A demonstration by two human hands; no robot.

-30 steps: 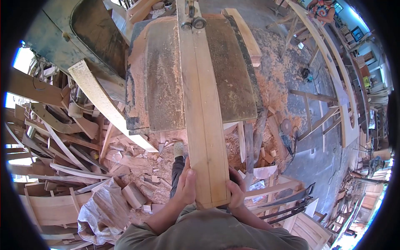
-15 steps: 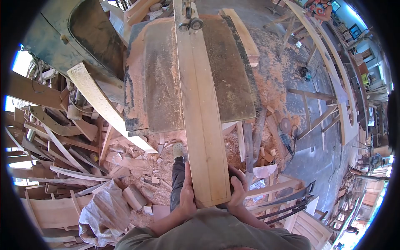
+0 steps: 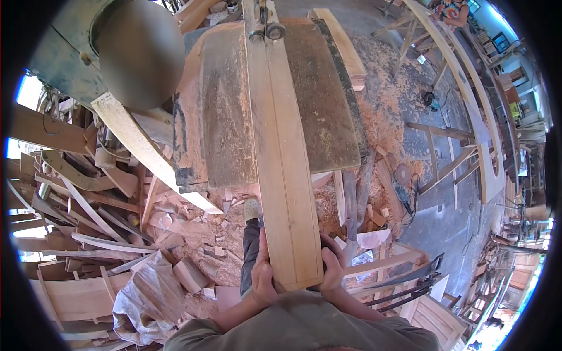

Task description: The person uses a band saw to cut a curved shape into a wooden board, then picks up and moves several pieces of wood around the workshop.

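Note:
A long wooden beam (image 3: 287, 175) with a pencil line along its length lies across the dusty machine table (image 3: 225, 117) and reaches back to my body. My left hand (image 3: 263, 279) grips the near end from the left side, its thumb by the upper edge. On the other side, my right hand (image 3: 332, 266) is wrapped round the right edge, with some fingers hidden beneath. The far part of the beam passes under the bandsaw's guide rollers (image 3: 266, 32). I cannot make out the blade itself.
A curved pale board (image 3: 140, 140) leans against the machine at left. Offcuts (image 3: 88, 205) are piled behind a plastic sheet (image 3: 146, 298). A power tool (image 3: 403, 190) lies on the floor at right, near a long curved frame (image 3: 462, 76). Another person (image 3: 451, 13) is at the far right.
My left hand has shifted slightly and its thumb sits differently on the beam's edge. The beam has barely moved. A blurred round patch now covers part of the machine housing at upper left.

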